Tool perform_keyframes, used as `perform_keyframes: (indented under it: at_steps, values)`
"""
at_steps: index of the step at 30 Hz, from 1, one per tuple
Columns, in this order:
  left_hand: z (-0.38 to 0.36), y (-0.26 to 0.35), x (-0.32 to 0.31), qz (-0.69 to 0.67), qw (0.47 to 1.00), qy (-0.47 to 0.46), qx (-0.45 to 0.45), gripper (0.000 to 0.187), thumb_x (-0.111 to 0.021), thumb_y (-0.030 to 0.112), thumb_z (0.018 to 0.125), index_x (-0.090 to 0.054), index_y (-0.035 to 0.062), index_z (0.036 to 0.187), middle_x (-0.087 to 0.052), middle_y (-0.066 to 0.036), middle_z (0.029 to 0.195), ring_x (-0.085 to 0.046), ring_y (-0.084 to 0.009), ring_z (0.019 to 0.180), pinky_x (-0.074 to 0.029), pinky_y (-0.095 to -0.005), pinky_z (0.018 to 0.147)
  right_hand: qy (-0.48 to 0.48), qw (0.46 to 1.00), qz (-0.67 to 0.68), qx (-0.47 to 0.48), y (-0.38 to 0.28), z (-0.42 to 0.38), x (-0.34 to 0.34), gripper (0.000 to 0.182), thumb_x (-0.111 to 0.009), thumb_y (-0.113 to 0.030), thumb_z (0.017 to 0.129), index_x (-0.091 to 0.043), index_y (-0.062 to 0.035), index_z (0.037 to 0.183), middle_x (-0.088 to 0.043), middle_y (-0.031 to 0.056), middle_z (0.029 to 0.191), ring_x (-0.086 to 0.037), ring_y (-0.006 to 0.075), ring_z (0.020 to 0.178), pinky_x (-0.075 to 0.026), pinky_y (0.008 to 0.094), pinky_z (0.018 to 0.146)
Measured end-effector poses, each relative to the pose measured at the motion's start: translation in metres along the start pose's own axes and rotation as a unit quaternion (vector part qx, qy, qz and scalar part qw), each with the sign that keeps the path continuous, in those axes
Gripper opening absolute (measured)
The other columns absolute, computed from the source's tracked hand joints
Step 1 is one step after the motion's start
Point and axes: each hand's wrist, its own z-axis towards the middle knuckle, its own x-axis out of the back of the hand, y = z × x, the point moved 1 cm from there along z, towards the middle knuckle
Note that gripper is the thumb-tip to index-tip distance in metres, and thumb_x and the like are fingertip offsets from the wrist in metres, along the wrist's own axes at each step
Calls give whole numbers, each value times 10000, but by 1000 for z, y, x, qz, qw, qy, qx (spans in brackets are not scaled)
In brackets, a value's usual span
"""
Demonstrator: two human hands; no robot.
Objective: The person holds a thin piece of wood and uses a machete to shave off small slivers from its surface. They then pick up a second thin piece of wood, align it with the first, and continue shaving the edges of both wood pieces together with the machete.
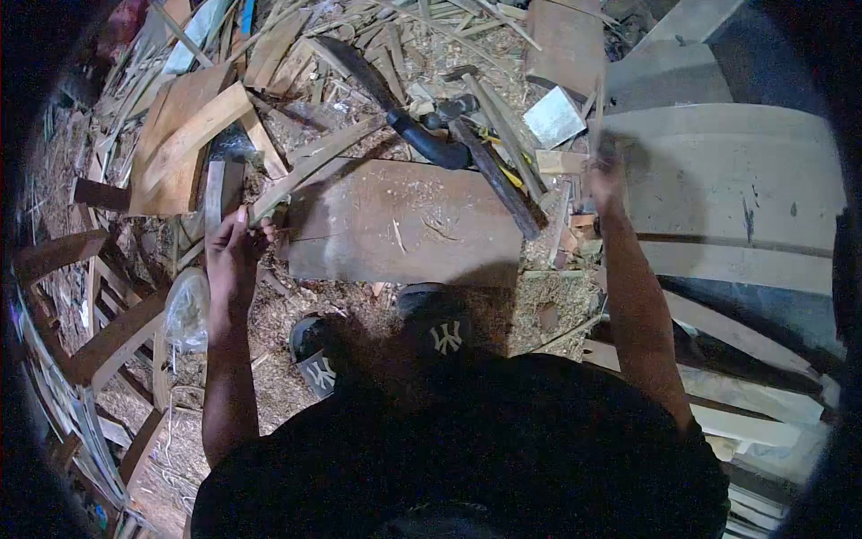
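My left hand (235,241) is closed around the lower end of a thin wooden strip (314,163), which slants up to the right over a wide board (404,220). On the right, my right hand (606,180) is beside a short pale wood block (562,162) and a thin upright piece (599,112); its fingers are dim and blurred, so its grip is unclear. A machete (364,76) with a dark handle (429,144) lies beyond the wide board. Next to it, a dark wooden bar (498,180) rests across the board's right part.
Wood offcuts (189,135) and curved frame pieces (117,337) crowd the left. A clear plastic bag (187,310) lies near my left forearm. Large panels (736,180) stand at right. A shiny square piece (554,118) lies beyond the block. Two dark shoes (435,323) are below the board.
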Motion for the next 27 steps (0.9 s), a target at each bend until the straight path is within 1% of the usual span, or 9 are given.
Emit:
perform_keyframes:
  at_steps: [1,3,7,9,14,19,20,23,27]
  values:
    - [0,0,1,-7,1000,11,-5,235,-574,217,1032,-665,13,1106,-694,-95,904,-665,-165,780,-556,-294,742,-3,1000,1,3,-18,-4,3,300,-695,-241,916,-609,-28,1108,-708,151,994,-683,261,854,-549,395,723]
    - [0,1,6,-11,1000,-11,3,242,-570,216,1034,-656,10,1128,-692,-97,923,-666,-169,786,-557,-298,746,-68,963,250,-73,-71,-22,24,158,-624,-182,964,-655,-38,1022,-628,-1,811,-574,111,757,-487,272,693]
    - [0,2,10,-15,999,-32,-16,243,-558,203,1039,-657,5,1140,-695,-104,924,-672,-176,798,-561,-302,755,-48,973,224,-17,-89,-20,32,225,-641,-259,994,-681,-61,1093,-687,28,900,-612,102,753,-480,262,590]
    - [0,1,10,-9,999,-22,-23,241,-554,197,1040,-661,3,1135,-697,-106,917,-675,-179,805,-561,-303,758,-109,951,287,-30,-95,-18,41,308,-647,-284,992,-666,-53,1194,-655,3,856,-567,94,708,-449,252,575]
    - [-2,-1,9,26,999,-12,16,253,-640,213,991,-668,-17,1093,-709,-120,935,-693,-213,807,-583,-350,768,-168,972,162,-27,-201,-40,75,356,-629,-217,986,-629,-38,1294,-635,-7,850,-506,70,675,-426,239,587]
    - [4,-22,13,43,992,-36,115,289,-624,236,998,-670,-36,1086,-726,-145,1005,-722,-251,927,-585,-373,891,-438,882,149,94,-258,-46,37,291,-638,-100,955,-671,2,1226,-667,7,906,-515,78,674,-433,232,613]
    - [4,-25,14,59,991,-41,113,291,-624,237,999,-670,-35,1090,-726,-145,1007,-722,-253,926,-584,-375,900,-453,857,89,231,-275,-52,21,260,-674,-91,930,-697,-2,1174,-693,26,948,-552,78,699,-461,236,629]
    - [7,-30,18,74,987,-42,139,302,-608,246,1008,-668,-35,1101,-725,-143,1015,-720,-244,931,-585,-373,906,-509,848,65,132,-322,-82,-22,228,-686,-142,945,-707,2,1121,-664,7,869,-542,59,680,-456,236,601]
    - [14,-40,30,46,984,-106,132,323,-588,255,1018,-656,-40,1129,-713,-165,1047,-715,-237,948,-590,-363,906,-499,825,54,259,-346,-91,-79,210,-712,-123,905,-736,-27,1090,-740,101,968,-670,151,848,-539,319,747]
